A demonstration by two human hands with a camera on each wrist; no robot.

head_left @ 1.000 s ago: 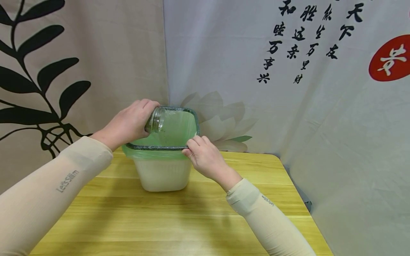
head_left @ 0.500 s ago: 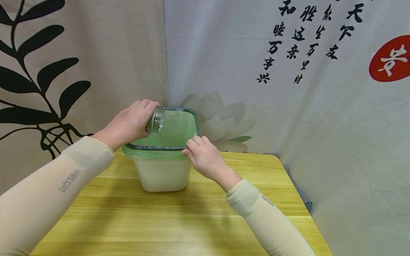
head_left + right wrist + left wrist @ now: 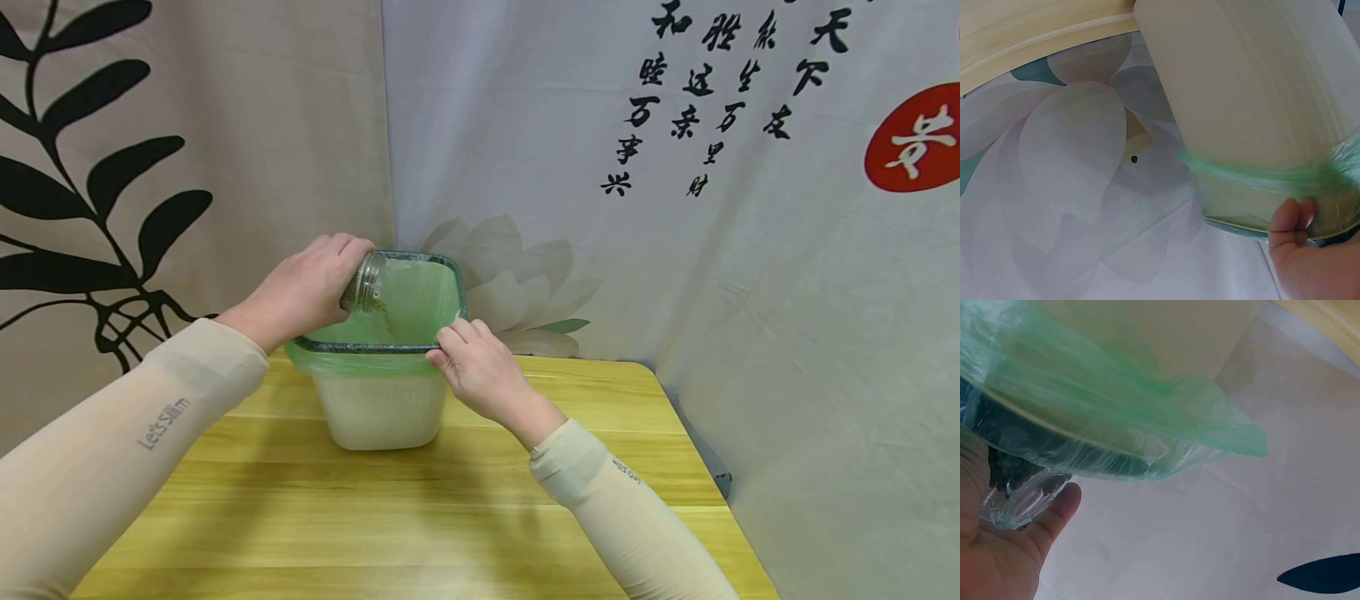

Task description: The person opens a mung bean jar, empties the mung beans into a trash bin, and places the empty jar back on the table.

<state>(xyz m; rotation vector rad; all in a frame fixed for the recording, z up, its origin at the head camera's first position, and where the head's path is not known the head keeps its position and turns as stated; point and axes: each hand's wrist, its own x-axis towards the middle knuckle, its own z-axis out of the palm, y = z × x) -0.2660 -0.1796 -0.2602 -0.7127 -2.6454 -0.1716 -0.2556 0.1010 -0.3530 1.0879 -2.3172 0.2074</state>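
Head view: glass jar [image 3: 367,287], gripped in left hand [image 3: 303,283], long axis tilted, mouth rightward over lined bin [image 3: 386,408]; right hand [image 3: 486,367], farther from jar, pinches bin's near-right rim. Left wrist: jar's base within curled hand, beside liner [image 3: 1122,406]. Right wrist: fingertips [image 3: 1286,215] against bin's lined edge.

We see a glossy, glass-like jar [image 3: 366,285] within the left fingers [image 3: 356,249], crinkled plastic film [image 3: 367,362] under the right fingers [image 3: 453,337].
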